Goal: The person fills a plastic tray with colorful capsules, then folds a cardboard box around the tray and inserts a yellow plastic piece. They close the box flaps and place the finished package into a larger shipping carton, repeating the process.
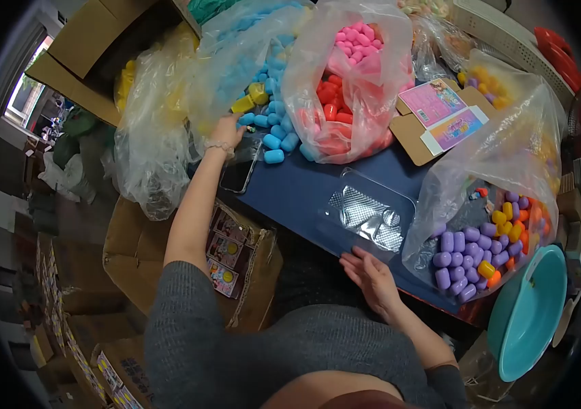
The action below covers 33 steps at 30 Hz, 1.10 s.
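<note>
My left hand reaches to the edge of the yellow and blue bags, right by a yellow capsule and several loose blue capsules. Its fingertips are partly hidden, so what they hold, if anything, cannot be made out. A dark phone lies below that wrist. At the table's front edge my right hand is open, fingers apart and nothing in it. Just beyond it lies a clear plastic tray with shiny moulded hollows.
A plastic bag of red and pink capsules stands at the back. Purple, yellow and orange capsules spill from a bag at right. A printed card box lies behind. A teal basin and an open carton flank the table.
</note>
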### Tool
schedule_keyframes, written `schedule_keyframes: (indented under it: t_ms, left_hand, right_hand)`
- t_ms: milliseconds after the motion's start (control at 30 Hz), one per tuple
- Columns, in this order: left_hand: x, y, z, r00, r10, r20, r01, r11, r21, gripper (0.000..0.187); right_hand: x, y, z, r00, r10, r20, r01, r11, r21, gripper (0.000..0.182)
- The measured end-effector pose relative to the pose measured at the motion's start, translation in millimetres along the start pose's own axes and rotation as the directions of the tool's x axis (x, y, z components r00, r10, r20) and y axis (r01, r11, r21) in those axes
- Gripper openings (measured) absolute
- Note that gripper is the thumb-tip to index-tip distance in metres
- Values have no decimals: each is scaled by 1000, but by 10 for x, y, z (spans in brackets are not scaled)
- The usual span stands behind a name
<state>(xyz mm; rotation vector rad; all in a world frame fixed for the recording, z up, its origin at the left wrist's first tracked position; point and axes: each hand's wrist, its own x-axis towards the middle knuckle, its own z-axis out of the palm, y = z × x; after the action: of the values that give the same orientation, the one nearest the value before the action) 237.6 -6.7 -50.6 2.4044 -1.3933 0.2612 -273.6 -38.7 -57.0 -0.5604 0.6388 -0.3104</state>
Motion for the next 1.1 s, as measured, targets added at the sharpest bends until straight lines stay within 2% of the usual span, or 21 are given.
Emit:
schedule_keyframes:
  t_ms: [33, 67, 133, 200, 233, 300, 367, 433, 467, 500, 533, 567, 633, 667, 700, 767, 867, 900, 967, 1033, 1100]
  left_hand:
    - [48, 10, 79, 1000, -1, 2, 1, 1000, -13, 31]
    - [89, 140, 55, 998, 49, 43, -53, 995, 87, 31]
    - [277, 218, 28, 992, 97, 79, -109, 980, 169, 31]
    - [446, 162, 51, 920, -9, 392, -92, 967, 238, 32]
    - [529, 85, 20, 916, -8, 400, -91, 969, 228, 32]
    - [823, -165, -114, 895, 147, 421, -171, 985, 19, 38]
    - [1212, -370, -190, 963, 81, 259, -4, 959, -283, 40]
    - [1690, -580, 22, 976, 189, -107, -186, 982, 30, 45]
    - [1812, -637, 131, 975, 197, -100, -196, 980, 19, 45]
    - [1932, -671, 249, 846, 432, -312, -393, 901, 183, 45]
    - [2053, -645, 366, 613, 637, -467, -515, 771, 376, 45]
    - [2150, -495, 417, 604, 637, -479, -527, 770, 361, 45]
    - [2087, -260, 446, 631, 603, -488, -538, 793, 286, 45]
    - [2701, -25, 558, 646, 585, -490, -540, 804, 248, 45]
    - [2643, 18, 534, 661, 567, -492, -540, 814, 214, 45]
    - [2780, 178, 530, 692, 533, -487, -534, 832, 151, 44]
    - [3058, 113, 427, 747, 479, -462, -505, 860, 75, 44]
    - [1680, -197, 160, 765, 460, -451, -490, 870, 55, 44]
    - [1664, -236, 86, 802, 423, -421, -458, 889, 21, 44]
    - [1545, -148, 19, 835, 389, -391, -423, 906, -3, 44]
    - [1512, -124, -52, 868, 348, -356, -381, 924, -26, 44]
  right_hand:
    - [-65, -128, -41, 990, 137, -23, -138, 989, -51, 48]
    - [-139, -280, -63, 991, 132, -35, -134, 989, -58, 48]
    - [-306, -633, -56, 933, 356, -49, -348, 858, -379, 43]
    - [-477, -923, -11, 955, 288, -69, -282, 816, -504, 39]
    - [-568, -1052, 12, 972, 226, -67, -219, 759, -614, 35]
    - [-708, -1307, 45, 991, 16, -132, -110, 656, -747, 30]
    - [-767, -1562, 85, 965, -187, -186, -53, 554, -831, 26]
    - [-722, -1869, 184, 942, -275, -194, -56, 440, -896, 23]
    - [-661, -1954, 168, 929, -341, -143, -4, 377, -926, 20]
    - [-580, -2015, 225, 924, -348, -159, -16, 380, -925, 20]
    - [-490, -2085, 299, 904, -420, -87, 28, 261, -965, 19]
    - [-410, -2168, 352, 877, -481, -10, 62, 133, -989, 18]
    - [-231, -2328, 403, 861, -507, 35, 67, 46, -997, 15]
    - [-144, -2454, 555, 899, -433, 68, 32, -90, -995, 13]
    - [-32, -2563, 679, 933, -350, 89, 8, -226, -974, 12]
    - [223, -2725, 806, 875, -374, 308, 181, -338, -924, 11]
    - [781, -2995, 1079, 823, -355, 445, 294, -404, -866, 9]
    - [1073, -3051, 1104, 780, -347, 522, 362, -431, -827, 8]
    - [1747, -3182, 1157, 655, -276, 704, 469, -582, -665, 10]
    - [2494, -3271, 1226, 600, -289, 746, 483, -613, -626, 13]
    - [3255, -3351, 1254, 726, -265, 635, 295, -714, -635, 15]
